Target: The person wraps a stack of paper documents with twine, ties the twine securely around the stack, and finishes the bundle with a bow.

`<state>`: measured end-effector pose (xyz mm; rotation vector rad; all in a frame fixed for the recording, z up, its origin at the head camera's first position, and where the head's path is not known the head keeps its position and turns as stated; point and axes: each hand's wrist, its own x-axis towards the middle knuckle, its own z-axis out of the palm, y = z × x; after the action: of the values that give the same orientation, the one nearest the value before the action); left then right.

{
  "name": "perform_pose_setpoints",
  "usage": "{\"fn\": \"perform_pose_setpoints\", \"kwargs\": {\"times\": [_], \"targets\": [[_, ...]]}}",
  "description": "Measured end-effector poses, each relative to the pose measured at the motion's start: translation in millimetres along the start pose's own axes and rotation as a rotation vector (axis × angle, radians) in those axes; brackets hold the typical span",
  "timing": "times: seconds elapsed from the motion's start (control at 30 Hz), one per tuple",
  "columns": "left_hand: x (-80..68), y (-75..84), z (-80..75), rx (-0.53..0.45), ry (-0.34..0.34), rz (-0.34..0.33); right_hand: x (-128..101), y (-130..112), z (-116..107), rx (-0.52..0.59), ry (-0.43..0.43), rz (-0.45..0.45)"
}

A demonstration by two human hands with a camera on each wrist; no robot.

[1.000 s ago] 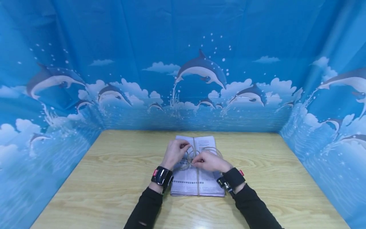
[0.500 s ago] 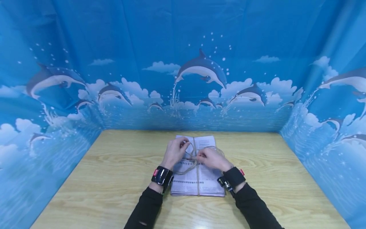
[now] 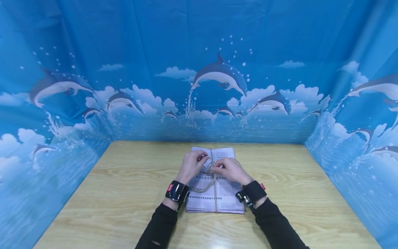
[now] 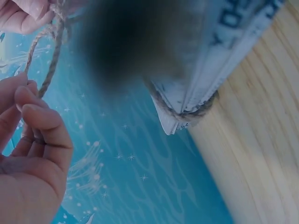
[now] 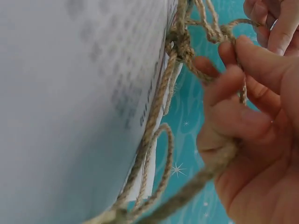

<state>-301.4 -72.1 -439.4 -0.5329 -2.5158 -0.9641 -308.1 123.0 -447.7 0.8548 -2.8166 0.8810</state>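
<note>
Over the papers, right hand (image 3: 231,170): fingers curled and pinched on the twine (image 5: 161,100); the right wrist view shows one strand nipped between thumb and fingertips (image 5: 243,51) and a second, thicker run passing under the palm.
Left hand (image 3: 192,165): fingers bent and pinching another strand of the twine, which rises from the fingertips (image 4: 32,109) to the knot in the left wrist view.
Twine: rough, hairy, tan cord of twisted plies; it crosses at a bunched knot between the two hands, runs lengthwise down the bundle, and a loose loop sags toward the left wrist.
Bundle of newspapers (image 3: 217,200): flat rectangular stack of thin grey-white printed sheets, lying at the middle of the table, under both hands; the cord bites into its layered edge in the left wrist view, where a dark blur hides part of it.
Table (image 3: 124,193): pale wood-grain top, smooth with a slight sheen.
Wrists: a black band on each, with black sleeves (image 3: 273,224) behind them.
Backdrop (image 3: 217,76): creased blue cloth printed with dolphins and clouds, on three sides.
Change: a second ago the right hand sat lower on the bundle and wide loops lay spread beside it; the hand has since moved up next to the left, and the loops have drawn in to the knot.
</note>
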Motion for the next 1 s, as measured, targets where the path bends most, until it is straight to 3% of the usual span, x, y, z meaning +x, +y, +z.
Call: {"fn": "perform_pose_setpoints", "kwargs": {"times": [0.17,0.47,0.57,0.77,1.0], "targets": [[-0.5,1.3,0.8,0.003,-0.045,-0.003,-0.1,-0.6,-0.6,-0.006,-0.010,-0.044],[-0.1,3.0,2.1,-0.034,-0.048,-0.010,2.1,1.7,5.1,0.008,-0.065,-0.156],[-0.6,2.3,2.8,-0.038,-0.053,-0.005,3.2,1.6,7.5,0.037,-0.077,-0.143],[-1.2,1.6,4.0,-0.047,-0.059,0.008,0.2,0.0,9.0,0.214,-0.127,-0.026],[-1.3,1.1,3.5,-0.040,-0.056,0.024,2.7,2.5,9.4,0.141,-0.056,-0.029]]}}
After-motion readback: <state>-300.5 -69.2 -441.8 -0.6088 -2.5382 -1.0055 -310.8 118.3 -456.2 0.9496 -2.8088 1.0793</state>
